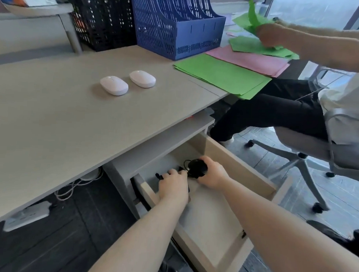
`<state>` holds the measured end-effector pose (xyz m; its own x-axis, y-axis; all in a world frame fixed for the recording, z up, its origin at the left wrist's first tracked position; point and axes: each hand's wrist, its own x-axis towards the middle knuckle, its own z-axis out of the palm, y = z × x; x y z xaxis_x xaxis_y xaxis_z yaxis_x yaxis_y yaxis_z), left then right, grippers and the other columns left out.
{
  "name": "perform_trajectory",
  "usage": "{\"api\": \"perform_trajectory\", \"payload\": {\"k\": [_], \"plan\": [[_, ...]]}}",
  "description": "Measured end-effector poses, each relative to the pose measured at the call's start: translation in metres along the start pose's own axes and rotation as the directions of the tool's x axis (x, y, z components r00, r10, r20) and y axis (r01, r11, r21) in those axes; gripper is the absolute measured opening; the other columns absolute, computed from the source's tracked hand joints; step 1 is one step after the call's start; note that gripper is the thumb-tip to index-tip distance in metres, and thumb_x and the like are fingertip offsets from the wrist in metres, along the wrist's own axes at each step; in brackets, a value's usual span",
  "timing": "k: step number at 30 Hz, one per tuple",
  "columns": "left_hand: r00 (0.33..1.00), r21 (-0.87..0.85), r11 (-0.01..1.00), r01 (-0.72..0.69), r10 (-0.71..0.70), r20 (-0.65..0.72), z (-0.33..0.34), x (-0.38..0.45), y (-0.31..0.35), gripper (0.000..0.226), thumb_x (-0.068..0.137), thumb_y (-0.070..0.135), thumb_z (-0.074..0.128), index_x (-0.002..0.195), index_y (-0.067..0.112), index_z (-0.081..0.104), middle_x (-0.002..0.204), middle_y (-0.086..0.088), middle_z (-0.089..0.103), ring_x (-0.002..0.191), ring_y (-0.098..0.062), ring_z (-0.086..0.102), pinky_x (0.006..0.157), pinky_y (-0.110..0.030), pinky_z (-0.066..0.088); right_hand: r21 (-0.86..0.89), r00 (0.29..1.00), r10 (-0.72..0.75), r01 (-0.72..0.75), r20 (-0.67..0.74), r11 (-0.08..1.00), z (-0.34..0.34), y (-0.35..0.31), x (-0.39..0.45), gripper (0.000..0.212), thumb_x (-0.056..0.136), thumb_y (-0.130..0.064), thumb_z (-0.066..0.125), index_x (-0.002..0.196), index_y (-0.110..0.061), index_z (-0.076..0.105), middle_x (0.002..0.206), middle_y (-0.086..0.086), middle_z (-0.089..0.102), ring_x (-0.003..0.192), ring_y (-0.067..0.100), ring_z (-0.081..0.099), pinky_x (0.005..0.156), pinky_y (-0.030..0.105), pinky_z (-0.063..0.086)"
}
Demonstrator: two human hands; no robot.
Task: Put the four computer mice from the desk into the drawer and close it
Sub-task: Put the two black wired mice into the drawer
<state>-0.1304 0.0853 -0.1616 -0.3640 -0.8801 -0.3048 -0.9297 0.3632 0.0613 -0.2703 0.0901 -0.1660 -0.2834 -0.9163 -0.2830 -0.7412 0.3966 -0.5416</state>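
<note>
Mice are split: the open drawer [240,164] holds a black corded mouse [198,167] gripped by the right hand [213,174]; two white mice [127,82] wait on the desk [53,121]. Left hand [172,186] fingers clench its cord [159,176], which might catch on closing.

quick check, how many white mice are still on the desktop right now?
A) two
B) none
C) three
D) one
A: two white mice sit side by side on the desk, while both hands are down in the open drawer, the right hand on a black wired mouse and the left hand at its cable.
</note>
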Motion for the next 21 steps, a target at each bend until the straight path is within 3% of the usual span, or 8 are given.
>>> {"api": "perform_trajectory", "payload": {"k": [8,15,18,21], "plan": [[1.000,-0.157,0.987,0.029,-0.027,0.013,0.016,0.016,-0.006,0.079,0.078,0.032,0.078,0.140,0.011,0.033,0.140,-0.014,0.035,0.129,-0.031,0.037,0.098,-0.036,0.045,-0.008,0.999,0.004,-0.003,0.038,1.000,0.017,0.005,0.010,0.092,0.067,-0.029,0.082,0.145,-0.022,0.033,0.135,0.013,0.052,0.126,0.029,0.049,0.102,0.035,0.044],[1.000,-0.191,0.981,0.014,-0.012,0.015,0.008,0.007,-0.004,0.079,0.080,0.033,0.077,0.141,0.008,0.033,0.141,-0.014,0.036,0.127,-0.030,0.041,0.096,-0.033,0.046,-0.111,0.994,-0.011,0.023,0.110,0.994,0.014,0.004,0.001,0.104,0.071,-0.040,0.077,0.153,-0.028,0.014,0.146,0.010,0.043,0.137,0.029,0.039,0.109,0.037,0.038],[0.999,-0.131,0.991,-0.034,0.034,-0.005,-0.010,0.000,-0.004,0.061,0.087,0.025,0.069,0.137,0.008,0.038,0.137,-0.014,0.041,0.123,-0.030,0.045,0.093,-0.036,0.048,-0.213,0.997,-0.057,0.069,0.059,0.975,0.001,-0.003,-0.007,0.086,0.080,-0.046,0.066,0.151,-0.028,0.021,0.145,0.006,0.044,0.133,0.027,0.044,0.104,0.041,0.044],[0.994,-0.085,0.991,-0.105,0.101,-0.050,-0.044,-0.005,-0.002,0.032,0.092,0.012,0.056,0.123,0.007,0.051,0.128,-0.015,0.052,0.115,-0.031,0.054,0.090,-0.038,0.049,-0.289,0.989,-0.136,0.114,-0.059,0.950,-0.023,-0.020,-0.010,0.049,0.091,-0.042,0.051,0.136,-0.022,0.049,0.128,0.004,0.060,0.118,0.026,0.057,0.093,0.041,0.052]]}}
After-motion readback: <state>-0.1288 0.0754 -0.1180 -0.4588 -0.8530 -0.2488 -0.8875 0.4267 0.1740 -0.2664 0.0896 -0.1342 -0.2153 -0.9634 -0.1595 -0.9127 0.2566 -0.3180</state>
